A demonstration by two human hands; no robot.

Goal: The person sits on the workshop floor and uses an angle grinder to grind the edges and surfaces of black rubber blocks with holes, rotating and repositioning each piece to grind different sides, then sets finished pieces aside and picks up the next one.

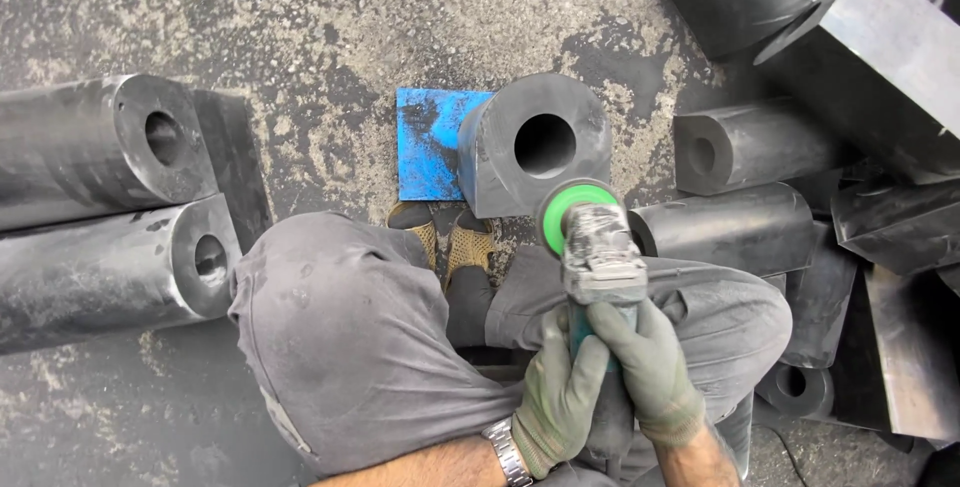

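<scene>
Head view has us crouched on the floor (330, 17), both gloved hands wrapped around the grinder (600, 257). Left hand (562, 397) is closed on the body from the left, right hand (650, 372) closed over it from the right, so nothing is free to steady anything else. The green disc (575, 209) sits at the lower right edge of the block's (530, 147) front face, touching or just off it, we can't tell which. The block, dark with a round bore, rests half on a blue mat (425, 142) near the middle of the floor, right in front of our shoes (445, 237).

Stuff that worries us:

- Nothing clamps the block. If the disc bites on that corner, we'd guess it either shoves the block back off the mat or kicks the grinder toward our knees (340, 337), which are just beside the tool.
- Toes are just beside the block's base, so a roll or slip lands there.
- Both hands sit close together on the body, which means little leverage against a kick.
- More blocks (100, 207) lie at the left edge and a heap (800, 177) on the right, so there's little room to jump clear.
- Grit all over the floor looks like poor footing for a crouch.
</scene>
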